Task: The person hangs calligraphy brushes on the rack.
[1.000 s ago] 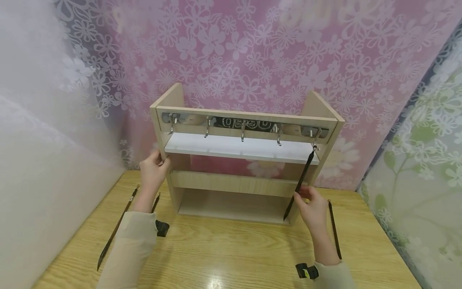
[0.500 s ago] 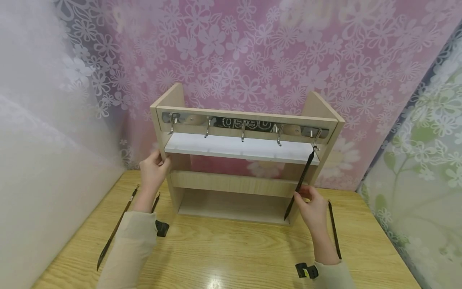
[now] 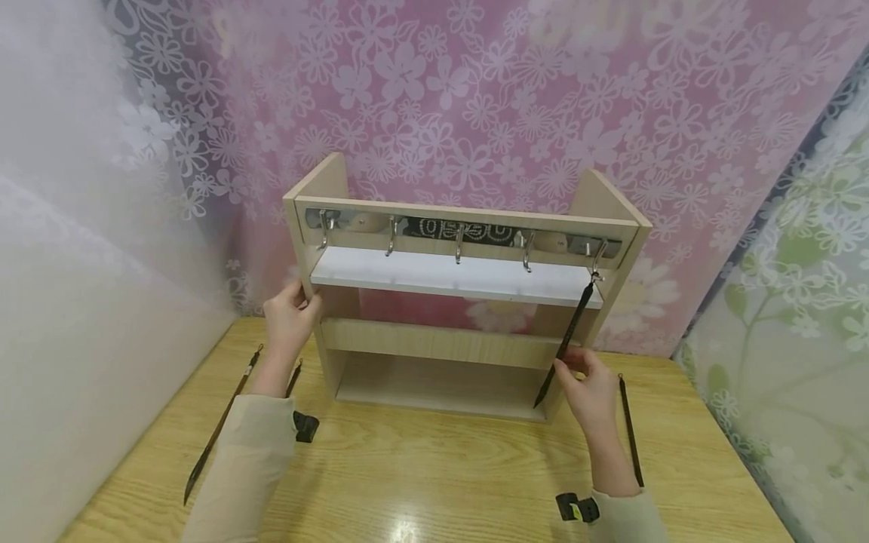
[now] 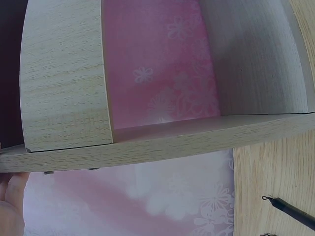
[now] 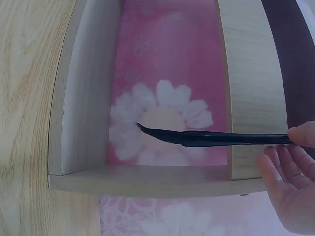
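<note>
A dark calligraphy brush [image 3: 577,320] hangs by its loop at the rightmost metal hook [image 3: 600,256] of a small wooden desk shelf [image 3: 441,337]. It slants, with its bristle tip down and to the left. My right hand [image 3: 589,392] pinches its lower part between thumb and fingers. In the right wrist view the bristles of the brush [image 5: 206,138] show a slightly bent tip, and the thumb lies on the handle. My left hand [image 3: 287,324] grips the front edge of the shelf's left side panel. The left wrist view shows only part of that hand [image 4: 12,206] under the panel [image 4: 162,145].
Another brush [image 3: 630,430] lies on the wooden table [image 3: 421,467] at the right. Two more, a long brush [image 3: 224,422] and a partly hidden brush [image 3: 295,377], lie at the left. Several other hooks line the rail. A flowered curtain [image 3: 462,98] stands behind the shelf.
Almost nothing differs. Both hands keep their holds, and the brush stays at the rightmost hook; the whole head view has shifted very slightly.
</note>
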The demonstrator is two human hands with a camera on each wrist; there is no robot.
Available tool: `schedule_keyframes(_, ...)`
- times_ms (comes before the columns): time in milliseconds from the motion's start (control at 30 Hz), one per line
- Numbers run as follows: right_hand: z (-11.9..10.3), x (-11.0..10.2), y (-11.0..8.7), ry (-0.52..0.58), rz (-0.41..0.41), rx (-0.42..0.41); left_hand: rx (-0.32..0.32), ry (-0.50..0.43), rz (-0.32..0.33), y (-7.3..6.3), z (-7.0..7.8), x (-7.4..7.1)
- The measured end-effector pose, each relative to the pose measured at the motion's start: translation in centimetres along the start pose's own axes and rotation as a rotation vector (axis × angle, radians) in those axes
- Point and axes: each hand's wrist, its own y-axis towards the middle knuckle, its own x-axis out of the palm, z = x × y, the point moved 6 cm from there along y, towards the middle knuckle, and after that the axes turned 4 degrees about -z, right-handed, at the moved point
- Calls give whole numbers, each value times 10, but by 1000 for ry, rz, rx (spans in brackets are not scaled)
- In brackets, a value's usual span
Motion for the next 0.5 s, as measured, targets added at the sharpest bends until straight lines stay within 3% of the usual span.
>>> schedule_keyframes(500,11,-16,-7,-84,-27,86,-2,41,7,1,1,0)
